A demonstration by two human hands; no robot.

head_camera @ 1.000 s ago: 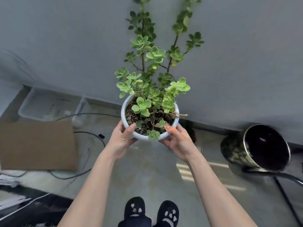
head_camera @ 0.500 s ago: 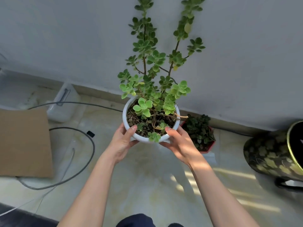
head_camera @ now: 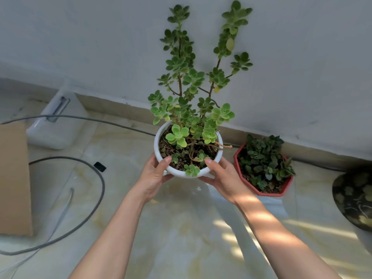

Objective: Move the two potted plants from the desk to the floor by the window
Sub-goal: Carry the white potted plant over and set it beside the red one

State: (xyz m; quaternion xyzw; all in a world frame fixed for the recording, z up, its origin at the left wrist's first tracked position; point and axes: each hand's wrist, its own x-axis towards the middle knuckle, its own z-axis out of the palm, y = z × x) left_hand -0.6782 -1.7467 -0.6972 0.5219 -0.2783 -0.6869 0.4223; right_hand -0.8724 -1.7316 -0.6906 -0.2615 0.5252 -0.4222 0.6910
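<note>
Closer now, both hands' fingers clasp the white pot (head_camera: pixel 161 156) above pale tile floor (head_camera: pixel 181 228), beside red pot (head_camera: pixel 267 193).

A grey wall (head_camera: pixel 100 37) is rising beyond the hands, sunlight is streaking the pale floor (head_camera: pixel 181 228), and a cable (head_camera: pixel 96 198) is curling leftward.

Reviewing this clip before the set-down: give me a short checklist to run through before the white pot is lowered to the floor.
1. Both hands on white pot: left hand, right hand grip opposite sides: ok.
2. Pot upright: ok.
3. Bare floor below the pot: ok.
4. Gap to red pot on the right: ok.
5. Grey cable lies off to the left: ok.
6. Pot's underside and height above floor: cannot tell.
</note>
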